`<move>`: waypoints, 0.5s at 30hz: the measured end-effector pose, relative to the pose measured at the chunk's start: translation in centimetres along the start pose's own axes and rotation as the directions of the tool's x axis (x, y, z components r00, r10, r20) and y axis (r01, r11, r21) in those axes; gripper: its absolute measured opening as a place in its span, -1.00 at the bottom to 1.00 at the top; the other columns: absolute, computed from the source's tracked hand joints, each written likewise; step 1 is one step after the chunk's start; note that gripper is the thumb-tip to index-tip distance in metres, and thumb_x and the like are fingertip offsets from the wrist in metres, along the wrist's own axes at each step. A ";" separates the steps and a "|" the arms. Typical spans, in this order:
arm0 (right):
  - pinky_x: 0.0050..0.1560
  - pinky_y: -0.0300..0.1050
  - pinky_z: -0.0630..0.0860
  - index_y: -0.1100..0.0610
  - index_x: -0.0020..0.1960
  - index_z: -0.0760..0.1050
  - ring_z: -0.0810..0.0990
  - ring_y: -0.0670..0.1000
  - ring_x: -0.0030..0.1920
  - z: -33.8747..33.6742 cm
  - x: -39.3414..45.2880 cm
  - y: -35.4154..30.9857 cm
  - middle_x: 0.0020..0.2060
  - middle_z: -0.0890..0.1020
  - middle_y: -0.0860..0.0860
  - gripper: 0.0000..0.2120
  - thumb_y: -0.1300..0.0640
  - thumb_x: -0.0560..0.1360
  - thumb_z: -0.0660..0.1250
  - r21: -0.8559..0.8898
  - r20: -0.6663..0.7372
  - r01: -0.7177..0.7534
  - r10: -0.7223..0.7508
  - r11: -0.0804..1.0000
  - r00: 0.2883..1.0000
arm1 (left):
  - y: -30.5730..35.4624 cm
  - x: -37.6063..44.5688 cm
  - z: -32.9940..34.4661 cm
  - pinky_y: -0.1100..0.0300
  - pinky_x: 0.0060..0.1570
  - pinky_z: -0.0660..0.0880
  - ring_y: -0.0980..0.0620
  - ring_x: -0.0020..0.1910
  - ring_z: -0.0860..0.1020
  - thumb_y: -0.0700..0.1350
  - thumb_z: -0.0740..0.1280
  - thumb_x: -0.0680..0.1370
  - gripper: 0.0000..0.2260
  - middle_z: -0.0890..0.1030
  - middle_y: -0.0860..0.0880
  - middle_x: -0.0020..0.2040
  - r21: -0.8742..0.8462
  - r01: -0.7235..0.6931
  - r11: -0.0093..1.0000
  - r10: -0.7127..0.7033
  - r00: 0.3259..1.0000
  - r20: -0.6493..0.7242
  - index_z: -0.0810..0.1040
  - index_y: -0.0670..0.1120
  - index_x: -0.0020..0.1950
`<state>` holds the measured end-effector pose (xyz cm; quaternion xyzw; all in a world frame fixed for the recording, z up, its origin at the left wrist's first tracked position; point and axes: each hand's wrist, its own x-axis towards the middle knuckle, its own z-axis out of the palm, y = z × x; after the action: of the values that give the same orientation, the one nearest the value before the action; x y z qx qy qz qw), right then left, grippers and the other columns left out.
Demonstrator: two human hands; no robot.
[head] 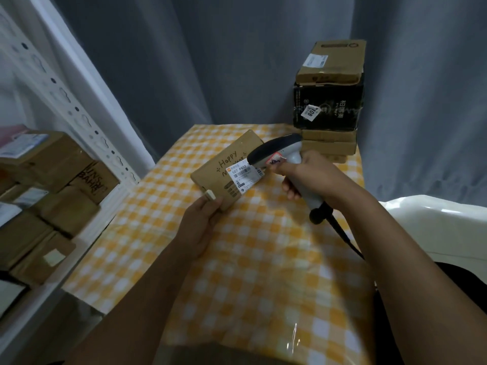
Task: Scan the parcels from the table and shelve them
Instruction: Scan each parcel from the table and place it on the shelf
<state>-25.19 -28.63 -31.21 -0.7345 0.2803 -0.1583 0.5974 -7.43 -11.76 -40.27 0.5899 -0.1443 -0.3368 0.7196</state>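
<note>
Gripping the near corner of a flat brown cardboard parcel (228, 172), the left hand (200, 223) has its thumb pressed on the parcel's upper face and its fingers curled beneath, holding the parcel tilted above the table (237, 272), which wears a yellow-and-white checked cloth. Handwriting reading "Happy" runs across the parcel's top, and a white shipping label (245, 175) with a barcode and the print "507 P802" sits toward its right edge. The right hand (308, 177) is clenched around the grey handle of a barcode scanner (286, 160), fingers wrapped under the grip, with the scanner's dark head pointing left and hovering just over the label; whether head and label touch cannot be told. A black cable (345, 235) trails from the handle's base toward the near right. At the far right corner of the table stands a stack of parcels (329, 101): thin brown boxes at the bottom, a black box with a white "108" tag in the middle, and a brown carton with a white label on top. On the left, a white metal shelf (66, 96) with a perforated upright holds several brown boxes (50, 175), packed close together and blurred. Grey curtains (210, 61) hang behind the table, and a white glossy surface (434, 225) shows at the right edge
</note>
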 end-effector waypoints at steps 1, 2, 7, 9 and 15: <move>-0.49 -0.23 0.47 0.27 -0.09 0.56 0.54 -0.04 -0.55 0.2 0.0 -0.1 -0.43 0.58 0.12 -0.79 0.14 0.61 0.32 0.002 0.006 0.002 -0.002 1.000 1.000 | 0.0 0.0 -0.1 0.24 0.02 0.62 0.01 0.10 0.68 -0.29 0.26 0.64 -0.80 0.71 -0.12 0.12 -0.004 0.000 1.000 0.000 1.000 0.005 0.56 -0.22 0.25; -0.50 -0.24 0.46 0.27 -0.08 0.56 0.54 -0.04 -0.55 0.3 -0.1 -0.1 -0.43 0.58 0.12 -0.80 0.14 0.61 0.32 0.010 0.011 0.004 -0.004 1.000 1.000 | -0.1 0.0 -0.1 0.23 0.03 0.62 0.01 0.10 0.68 -0.29 0.27 0.64 -0.79 0.71 -0.12 0.13 -0.009 0.001 1.000 -0.001 1.000 0.010 0.56 -0.22 0.26; -0.51 -0.25 0.45 0.28 0.00 0.58 0.53 -0.02 -0.54 0.2 -0.2 -0.2 -0.42 0.57 0.14 -0.80 0.13 0.61 0.32 0.010 0.010 0.007 -0.007 1.000 1.000 | -0.3 0.1 -0.4 0.24 0.01 0.62 0.01 0.10 0.69 -0.30 0.28 0.64 -0.79 0.72 -0.12 0.12 -0.030 -0.008 1.000 0.008 1.000 0.021 0.56 -0.22 0.26; -0.49 -0.24 0.47 0.24 -0.09 0.56 0.53 -0.02 -0.53 -0.2 -0.3 -0.3 -0.42 0.58 0.13 -0.81 0.13 0.60 0.32 -0.005 0.012 0.008 -0.008 1.000 1.000 | -0.3 0.2 -0.4 0.23 0.02 0.62 0.00 0.12 0.68 -0.29 0.28 0.64 -0.78 0.71 -0.13 0.14 -0.037 -0.005 0.999 0.006 1.000 0.027 0.56 -0.22 0.27; -0.47 -0.22 0.48 0.20 -0.20 0.53 0.55 -0.01 -0.52 -0.6 -0.4 -0.2 -0.44 0.57 0.10 -0.77 0.12 0.60 0.33 -0.037 0.040 -0.001 0.002 0.999 0.999 | -0.4 0.3 -0.5 0.22 0.06 0.62 -0.02 0.14 0.67 -0.29 0.29 0.64 -0.77 0.70 -0.15 0.17 -0.033 0.001 0.999 0.000 1.000 0.018 0.56 -0.22 0.28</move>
<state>-25.80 -28.80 -30.81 -0.7483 0.2716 -0.1379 0.5893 -7.03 -11.59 -40.81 0.5750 -0.1453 -0.3446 0.7277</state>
